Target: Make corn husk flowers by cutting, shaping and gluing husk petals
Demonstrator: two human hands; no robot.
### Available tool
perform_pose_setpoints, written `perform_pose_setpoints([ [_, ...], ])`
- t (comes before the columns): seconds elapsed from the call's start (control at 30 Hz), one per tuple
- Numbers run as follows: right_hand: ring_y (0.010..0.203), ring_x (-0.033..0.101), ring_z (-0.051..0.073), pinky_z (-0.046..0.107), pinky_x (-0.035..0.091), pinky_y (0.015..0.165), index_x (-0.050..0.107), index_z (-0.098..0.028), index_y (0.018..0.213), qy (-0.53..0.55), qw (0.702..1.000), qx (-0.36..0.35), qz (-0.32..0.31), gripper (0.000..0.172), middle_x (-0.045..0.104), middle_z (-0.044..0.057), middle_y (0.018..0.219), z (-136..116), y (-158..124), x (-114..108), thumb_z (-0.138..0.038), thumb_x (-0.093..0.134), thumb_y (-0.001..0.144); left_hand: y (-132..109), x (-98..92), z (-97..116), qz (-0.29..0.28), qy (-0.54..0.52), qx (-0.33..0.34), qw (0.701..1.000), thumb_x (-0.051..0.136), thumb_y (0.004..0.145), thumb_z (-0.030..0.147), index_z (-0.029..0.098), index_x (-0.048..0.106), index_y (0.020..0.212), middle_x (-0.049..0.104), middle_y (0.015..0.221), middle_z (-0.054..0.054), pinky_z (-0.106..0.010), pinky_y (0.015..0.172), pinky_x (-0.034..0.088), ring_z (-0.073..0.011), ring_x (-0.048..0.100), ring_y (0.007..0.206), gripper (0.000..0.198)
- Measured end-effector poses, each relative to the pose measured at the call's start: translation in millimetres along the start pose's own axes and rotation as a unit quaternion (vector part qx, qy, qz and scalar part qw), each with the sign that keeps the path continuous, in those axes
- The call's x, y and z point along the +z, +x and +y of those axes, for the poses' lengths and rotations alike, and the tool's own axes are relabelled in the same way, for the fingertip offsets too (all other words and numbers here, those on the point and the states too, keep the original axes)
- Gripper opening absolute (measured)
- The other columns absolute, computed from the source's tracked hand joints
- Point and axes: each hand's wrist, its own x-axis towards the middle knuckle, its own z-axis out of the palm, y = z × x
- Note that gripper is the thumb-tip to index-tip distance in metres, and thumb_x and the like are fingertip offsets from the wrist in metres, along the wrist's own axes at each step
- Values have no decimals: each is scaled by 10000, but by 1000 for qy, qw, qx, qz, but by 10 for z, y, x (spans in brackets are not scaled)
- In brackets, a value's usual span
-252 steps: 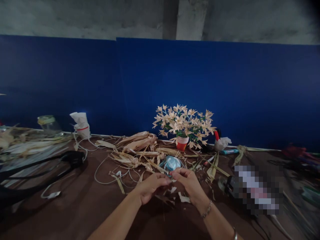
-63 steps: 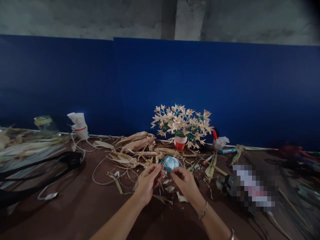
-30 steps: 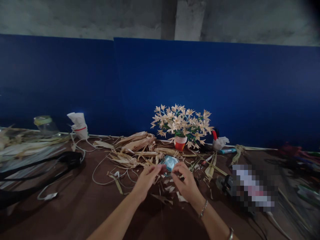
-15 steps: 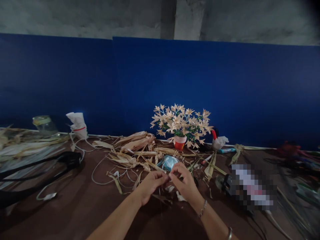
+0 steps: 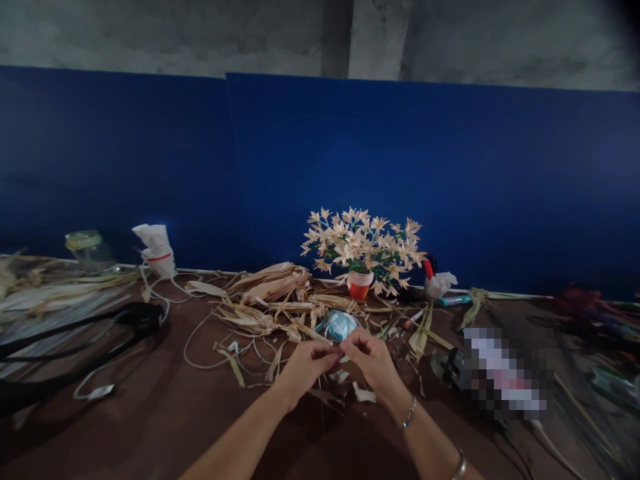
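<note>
1. Since a second ago, when a gap lay between them, the hands have come together: the fingertips of the left hand and the right hand now meet, or very nearly meet, over the middle of the tabletop
2. On each of the hands, thumb and fingers are drawn into a pinch; whatever may sit between the tips is too small to make out, so I cannot tell what they grip
3. Half a second ago the tips were already close like this, so little has shifted since then
4. The light-blue crumpled bundle lies just beyond the fingertips, on the same spot as before; its left side, partly covered by the left hand a second ago, shows again
5. Pale scraps lie below and between the wrists, much as they did
6. The dried husks, heaped behind the left hand, and the white cord looping in front of them have not changed
7. The artificial plant with pale star-shaped flowers remains upright in its red cup, behind the bundle
8. A chain bracelet circles the right wrist, with a bangle farther up the forearm
</note>
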Motion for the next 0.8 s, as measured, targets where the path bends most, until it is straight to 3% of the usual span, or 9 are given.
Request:
perform_pose_setpoints([
  [0.23, 596, 470, 112, 220, 401, 577, 518, -161, 544, -55, 997, -30, 35, 210, 489, -13, 610, 79, -1, 11, -269, 568, 717, 7, 57, -48, 48, 93, 82, 991, 576, 695, 317, 121, 629, 657, 560, 588, 1, -218, 567, 347, -116, 465, 581, 206],
  [0.43, 605, 492, 115, 218, 411, 534, 605, -170, 635, 57, 997, 32, -35, 152, 528, -5, 694, 20, 9, 24, -318, 638, 640, -20, 66, 16, 29, 12, 16, 999, 620, 648, 378, 123, 626, 675, 575, 607, 5, -222, 607, 359, -113, 481, 599, 256],
  [0.57, 617, 481, 116, 225, 398, 561, 579, -167, 534, 14, 1000, -13, -16, 161, 498, -3, 664, 33, 3, 28, -256, 615, 662, 0, 57, -18, 28, 6, 13, 1000, 624, 640, 365, 122, 625, 648, 576, 583, 8, -223, 606, 361, -112, 489, 585, 243],
  [0.8, 614, 446, 115, 227, 368, 582, 435, -178, 520, -87, 991, -87, 47, 224, 440, -23, 613, 66, -31, 67, -192, 558, 707, 44, 68, -113, 68, 65, 59, 994, 606, 629, 286, 129, 615, 651, 591, 594, 2, -238, 609, 404, -130, 521, 591, 159],
])
